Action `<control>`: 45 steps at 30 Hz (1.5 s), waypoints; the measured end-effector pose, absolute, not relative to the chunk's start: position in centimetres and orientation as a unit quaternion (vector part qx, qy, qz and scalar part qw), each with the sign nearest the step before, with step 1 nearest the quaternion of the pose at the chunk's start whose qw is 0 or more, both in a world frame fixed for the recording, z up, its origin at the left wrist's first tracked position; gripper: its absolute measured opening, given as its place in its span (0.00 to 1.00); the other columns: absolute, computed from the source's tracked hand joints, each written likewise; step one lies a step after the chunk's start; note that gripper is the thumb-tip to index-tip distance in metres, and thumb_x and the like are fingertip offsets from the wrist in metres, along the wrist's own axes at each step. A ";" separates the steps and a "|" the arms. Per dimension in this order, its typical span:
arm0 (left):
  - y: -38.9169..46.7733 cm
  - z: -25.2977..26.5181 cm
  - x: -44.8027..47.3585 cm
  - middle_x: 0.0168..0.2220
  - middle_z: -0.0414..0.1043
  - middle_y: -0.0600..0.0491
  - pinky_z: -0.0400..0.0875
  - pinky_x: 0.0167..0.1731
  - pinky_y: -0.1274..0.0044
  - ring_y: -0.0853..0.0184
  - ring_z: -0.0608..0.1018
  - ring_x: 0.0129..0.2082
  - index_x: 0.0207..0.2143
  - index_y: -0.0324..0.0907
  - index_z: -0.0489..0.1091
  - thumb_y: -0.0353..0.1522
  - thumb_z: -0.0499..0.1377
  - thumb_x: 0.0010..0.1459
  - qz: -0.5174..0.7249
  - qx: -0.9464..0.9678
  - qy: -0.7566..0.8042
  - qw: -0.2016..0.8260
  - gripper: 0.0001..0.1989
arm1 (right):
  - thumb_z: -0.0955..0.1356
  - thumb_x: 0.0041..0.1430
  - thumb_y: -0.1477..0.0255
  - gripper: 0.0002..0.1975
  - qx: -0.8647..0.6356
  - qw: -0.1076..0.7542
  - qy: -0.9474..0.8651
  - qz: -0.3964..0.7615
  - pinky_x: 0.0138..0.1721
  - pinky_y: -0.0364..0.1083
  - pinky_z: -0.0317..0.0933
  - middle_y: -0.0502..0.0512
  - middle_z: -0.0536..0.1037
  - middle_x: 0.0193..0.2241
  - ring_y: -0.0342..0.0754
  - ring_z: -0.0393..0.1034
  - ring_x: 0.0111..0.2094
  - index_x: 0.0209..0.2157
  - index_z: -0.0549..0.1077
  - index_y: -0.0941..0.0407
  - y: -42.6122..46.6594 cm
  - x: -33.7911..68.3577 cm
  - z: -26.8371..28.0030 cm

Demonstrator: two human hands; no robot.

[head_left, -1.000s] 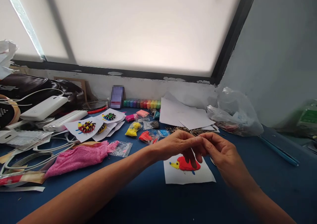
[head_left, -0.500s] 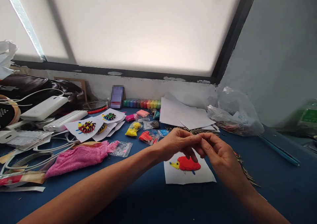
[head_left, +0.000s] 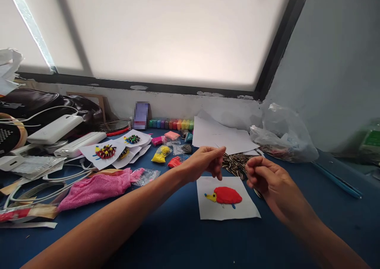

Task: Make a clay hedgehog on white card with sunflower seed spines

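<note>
"On the white sheet (head_left: 247, 211) in the middle of the desk (head_left: 166, 237), what lies there?"

"A red hedgehog shape (head_left: 228, 197), claylike and flat, with its yellow snout pointing left. One leg is blue; another is just a drawn outline."

"And the hands?"

"Apart from each other. The left hand (head_left: 206, 162) hangs by the sheet's far edge, thumb stretched out, the other fingers bent downward."

"Pinching anything?"

"I can't tell. The right hand (head_left: 271, 182) is beside the sheet's far right corner, fingers curled toward the thumb. Whether something small sits between them, I can't tell either."

"Behind the hands?"

"A heap of striped seeds (head_left: 234, 164), then a stack of white papers (head_left: 224, 134), with a clear plastic bag (head_left: 287, 144) to the right."

"Over on the left?"

"A yellow packet (head_left: 161, 155) and a red one (head_left: 174, 162) come first. Farther along are cards (head_left: 89, 152) bearing spiky hedgehogs (head_left: 106, 151), and a pink cloth (head_left: 97, 189) in front of them. A phone (head_left: 141, 115) leans against the wall, beside a row of coloured tubs (head_left: 172, 124)."
</note>
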State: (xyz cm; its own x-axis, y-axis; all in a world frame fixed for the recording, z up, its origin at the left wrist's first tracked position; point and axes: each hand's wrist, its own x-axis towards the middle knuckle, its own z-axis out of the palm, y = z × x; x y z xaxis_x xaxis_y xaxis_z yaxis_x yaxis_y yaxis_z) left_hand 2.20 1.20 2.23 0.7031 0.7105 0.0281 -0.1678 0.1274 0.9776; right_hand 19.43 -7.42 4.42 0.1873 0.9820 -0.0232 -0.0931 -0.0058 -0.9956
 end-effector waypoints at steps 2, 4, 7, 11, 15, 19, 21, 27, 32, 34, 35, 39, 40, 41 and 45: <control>1.5 2.1 2.1 0.15 0.59 0.60 0.61 0.21 0.79 0.73 0.71 0.15 0.20 0.41 0.54 0.49 0.55 0.60 0.319 0.561 0.256 0.720 0.26 | 0.67 0.43 0.75 0.04 -0.521 0.564 -0.421 0.483 0.21 0.42 0.55 0.46 0.64 0.19 0.40 0.54 0.19 0.20 0.67 0.54 -7.2 19.8 4.4; 1.7 2.1 2.0 0.16 0.59 0.61 0.60 0.20 0.80 0.74 0.70 0.15 0.21 0.41 0.53 0.46 0.54 0.62 0.330 0.540 0.270 0.726 0.23 | 0.66 0.42 0.74 0.06 -0.518 0.569 -0.414 0.486 0.19 0.42 0.53 0.45 0.60 0.17 0.39 0.49 0.18 0.17 0.64 0.54 -7.0 20.1 4.3; 1.6 2.3 2.0 0.22 0.63 0.61 0.60 0.20 0.81 0.75 0.72 0.16 0.26 0.40 0.57 0.41 0.58 0.60 0.334 0.541 0.266 0.724 0.18 | 0.66 0.42 0.73 0.06 -0.519 0.577 -0.400 0.487 0.17 0.41 0.52 0.45 0.56 0.18 0.39 0.46 0.18 0.17 0.63 0.54 -6.7 20.5 4.3; 1.3 2.3 2.1 0.24 0.67 0.58 0.61 0.21 0.81 0.76 0.73 0.18 0.29 0.37 0.65 0.43 0.63 0.56 0.320 0.563 0.270 0.712 0.18 | 0.67 0.44 0.70 0.09 -0.527 0.572 -0.394 0.490 0.15 0.40 0.50 0.45 0.56 0.18 0.39 0.46 0.18 0.17 0.62 0.54 -6.5 20.5 4.4; 1.3 2.0 2.1 0.19 0.65 0.58 0.59 0.20 0.80 0.74 0.73 0.16 0.26 0.36 0.67 0.51 0.59 0.56 0.303 0.558 0.267 0.725 0.25 | 0.69 0.46 0.66 0.11 -0.544 0.569 -0.391 0.478 0.16 0.40 0.52 0.45 0.59 0.19 0.38 0.49 0.18 0.21 0.63 0.54 -6.4 20.4 4.2; 1.0 2.1 2.3 0.19 0.63 0.59 0.60 0.20 0.81 0.74 0.73 0.17 0.25 0.37 0.65 0.49 0.62 0.54 0.308 0.571 0.232 0.725 0.23 | 0.72 0.45 0.61 0.13 -0.565 0.564 -0.402 0.448 0.16 0.39 0.54 0.45 0.63 0.20 0.38 0.53 0.19 0.24 0.67 0.54 -6.2 20.8 3.8; 0.8 2.2 2.4 0.22 0.67 0.58 0.61 0.21 0.81 0.74 0.75 0.20 0.29 0.37 0.67 0.44 0.66 0.51 0.313 0.578 0.224 0.720 0.19 | 0.73 0.43 0.58 0.16 -0.578 0.556 -0.415 0.431 0.16 0.40 0.54 0.46 0.65 0.20 0.38 0.54 0.18 0.25 0.69 0.55 -6.0 21.0 3.5; 0.9 1.8 2.7 0.28 0.73 0.53 0.63 0.22 0.80 0.73 0.76 0.21 0.34 0.35 0.73 0.47 0.63 0.54 0.301 0.556 0.216 0.744 0.21 | 0.74 0.39 0.50 0.24 -0.621 0.530 -0.460 0.348 0.16 0.41 0.52 0.47 0.66 0.14 0.39 0.55 0.16 0.17 0.68 0.55 -5.3 22.0 2.8; 0.8 1.2 2.9 0.35 0.76 0.48 0.65 0.25 0.79 0.71 0.78 0.24 0.37 0.35 0.75 0.46 0.61 0.57 0.287 0.558 0.195 0.754 0.21 | 0.78 0.34 0.56 0.24 -0.637 0.526 -0.491 0.277 0.29 0.45 0.64 0.53 0.78 0.29 0.49 0.70 0.30 0.32 0.76 0.55 -5.2 22.3 2.9; 0.6 1.1 3.0 0.37 0.76 0.46 0.65 0.25 0.79 0.71 0.78 0.24 0.38 0.35 0.75 0.46 0.61 0.57 0.283 0.562 0.200 0.751 0.21 | 0.77 0.39 0.53 0.26 -0.629 0.516 -0.507 0.286 0.33 0.47 0.66 0.55 0.79 0.33 0.51 0.73 0.34 0.37 0.76 0.55 -5.5 21.8 3.0; 0.6 1.0 3.1 0.37 0.76 0.46 0.66 0.25 0.79 0.71 0.78 0.24 0.39 0.35 0.75 0.47 0.61 0.57 0.280 0.565 0.204 0.749 0.22 | 0.75 0.41 0.51 0.26 -0.624 0.508 -0.515 0.296 0.33 0.48 0.66 0.56 0.79 0.32 0.52 0.73 0.34 0.38 0.76 0.55 -5.7 21.5 3.1; 0.1 1.0 3.3 0.38 0.76 0.45 0.67 0.26 0.80 0.71 0.78 0.25 0.38 0.35 0.75 0.46 0.60 0.59 0.266 0.581 0.190 0.745 0.21 | 0.75 0.43 0.50 0.27 -0.586 0.487 -0.543 0.353 0.40 0.50 0.69 0.57 0.80 0.36 0.53 0.75 0.38 0.39 0.76 0.55 -6.3 20.4 3.1; -0.1 1.1 3.3 0.38 0.76 0.45 0.68 0.28 0.79 0.70 0.78 0.26 0.38 0.35 0.75 0.46 0.59 0.59 0.261 0.585 0.182 0.746 0.21 | 0.75 0.43 0.51 0.27 -0.572 0.487 -0.546 0.371 0.43 0.50 0.69 0.57 0.80 0.37 0.53 0.75 0.39 0.40 0.76 0.55 -6.4 20.2 3.1; -0.3 1.2 3.3 0.39 0.76 0.44 0.69 0.29 0.78 0.70 0.79 0.27 0.38 0.35 0.75 0.46 0.59 0.59 0.255 0.588 0.174 0.748 0.21 | 0.75 0.43 0.52 0.26 -0.558 0.489 -0.546 0.388 0.45 0.50 0.69 0.57 0.80 0.38 0.53 0.75 0.40 0.40 0.75 0.55 -6.5 20.1 3.1; -0.9 1.7 3.4 0.40 0.76 0.43 0.72 0.37 0.73 0.65 0.80 0.31 0.41 0.35 0.75 0.47 0.55 0.62 0.236 0.568 0.127 0.778 0.23 | 0.74 0.47 0.53 0.23 -0.536 0.490 -0.556 0.405 0.48 0.51 0.67 0.57 0.80 0.39 0.53 0.74 0.43 0.39 0.75 0.54 -6.7 19.8 3.3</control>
